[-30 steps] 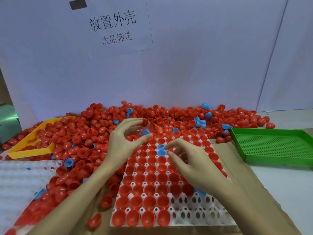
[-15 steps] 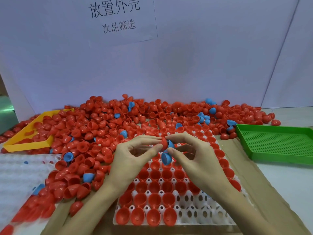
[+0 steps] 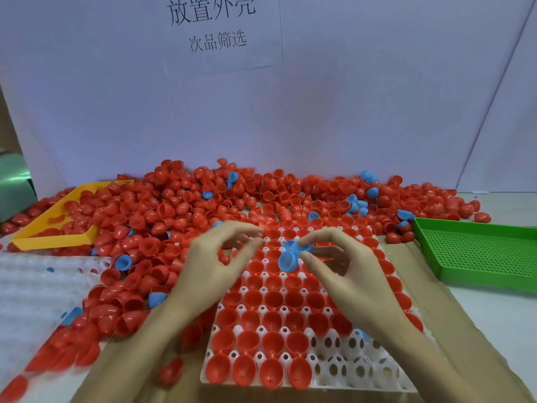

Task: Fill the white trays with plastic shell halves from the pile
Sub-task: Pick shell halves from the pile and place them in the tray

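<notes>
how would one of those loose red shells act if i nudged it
A red shell is rounded, so it would probably roll or rock. It looks thin and hollow, so likely light and easily flicked. The glossy plastic may slip when pinched.

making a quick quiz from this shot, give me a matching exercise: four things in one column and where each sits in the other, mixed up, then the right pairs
Things
1. yellow tray
2. green tray
3. blue shells
4. white tray

Places
A. pinched in the right hand
B. far right, beside the pile, nothing in it
C. far left, partly buried by red shells
D. centre, under both hands, mostly filled with red shells

Pairs: 1-C, 2-B, 3-A, 4-D
</notes>
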A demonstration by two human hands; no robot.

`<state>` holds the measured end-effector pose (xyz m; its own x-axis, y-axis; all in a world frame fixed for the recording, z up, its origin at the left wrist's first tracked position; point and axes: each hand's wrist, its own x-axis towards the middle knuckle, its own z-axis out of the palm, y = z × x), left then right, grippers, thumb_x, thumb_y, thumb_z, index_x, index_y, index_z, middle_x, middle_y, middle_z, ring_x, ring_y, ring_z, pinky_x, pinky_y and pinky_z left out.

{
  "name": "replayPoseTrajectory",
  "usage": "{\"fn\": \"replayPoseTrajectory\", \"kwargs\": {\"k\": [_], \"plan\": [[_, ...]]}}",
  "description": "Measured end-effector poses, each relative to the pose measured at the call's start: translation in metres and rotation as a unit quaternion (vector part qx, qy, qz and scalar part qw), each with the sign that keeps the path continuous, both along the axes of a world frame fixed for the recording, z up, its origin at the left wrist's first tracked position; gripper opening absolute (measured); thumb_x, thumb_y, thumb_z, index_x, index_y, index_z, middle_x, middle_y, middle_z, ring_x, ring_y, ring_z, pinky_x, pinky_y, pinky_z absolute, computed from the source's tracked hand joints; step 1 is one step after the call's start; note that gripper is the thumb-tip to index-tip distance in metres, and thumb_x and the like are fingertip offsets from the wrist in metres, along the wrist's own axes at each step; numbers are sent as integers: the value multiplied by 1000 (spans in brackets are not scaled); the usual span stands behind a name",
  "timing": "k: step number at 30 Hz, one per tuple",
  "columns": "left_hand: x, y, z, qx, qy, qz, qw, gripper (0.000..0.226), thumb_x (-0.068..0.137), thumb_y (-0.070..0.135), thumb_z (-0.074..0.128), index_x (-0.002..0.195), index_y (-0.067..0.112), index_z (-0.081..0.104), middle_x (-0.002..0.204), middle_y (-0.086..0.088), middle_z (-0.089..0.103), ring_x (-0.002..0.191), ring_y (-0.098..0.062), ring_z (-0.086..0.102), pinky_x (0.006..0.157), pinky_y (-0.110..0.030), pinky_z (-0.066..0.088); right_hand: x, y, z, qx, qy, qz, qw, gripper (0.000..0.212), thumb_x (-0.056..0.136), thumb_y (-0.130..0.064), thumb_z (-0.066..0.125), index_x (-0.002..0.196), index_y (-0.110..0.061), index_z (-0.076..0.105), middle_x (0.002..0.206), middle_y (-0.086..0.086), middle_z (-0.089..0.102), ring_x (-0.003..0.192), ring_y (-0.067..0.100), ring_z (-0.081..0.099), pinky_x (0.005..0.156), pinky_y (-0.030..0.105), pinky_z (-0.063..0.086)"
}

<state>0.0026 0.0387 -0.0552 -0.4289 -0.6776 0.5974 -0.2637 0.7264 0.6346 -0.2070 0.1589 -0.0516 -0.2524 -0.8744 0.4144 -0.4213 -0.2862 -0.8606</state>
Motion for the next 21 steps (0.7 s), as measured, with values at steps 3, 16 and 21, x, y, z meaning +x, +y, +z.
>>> {"fn": "replayPoseTrajectory", "kwargs": {"k": [3, 16, 21], "plan": [[-15, 26, -4, 28, -17, -99, 995, 41, 88, 43, 83, 125, 29, 70, 115, 16, 74, 103, -11, 74, 88, -20, 57, 0, -1, -1, -11, 13, 6, 1000, 12, 97, -17, 74, 104, -27, 73, 110, -16, 76, 106, 7, 74, 89, 29, 61], [-18, 36, -11, -62, 14, -132, 989, 58, 90, 12, 83, 141, 21, 58, 115, 11, 69, 109, -15, 71, 97, -26, 55, 4, -4, -7, 77, -78, 112, 988, 18, 100, -22, 70, 117, -25, 75, 110, -3, 79, 104, 17, 76, 90, 29, 61], [-16, 35, -7, -24, 67, -149, 986, 50, 94, 17, 80, 138, 24, 60, 117, 12, 73, 109, -14, 74, 96, -24, 57, -5, -4, -1, 144, -193, 153, 959, 21, 96, -28, 74, 116, -24, 78, 110, 10, 79, 101, 19, 76, 86, 25, 59]]}}
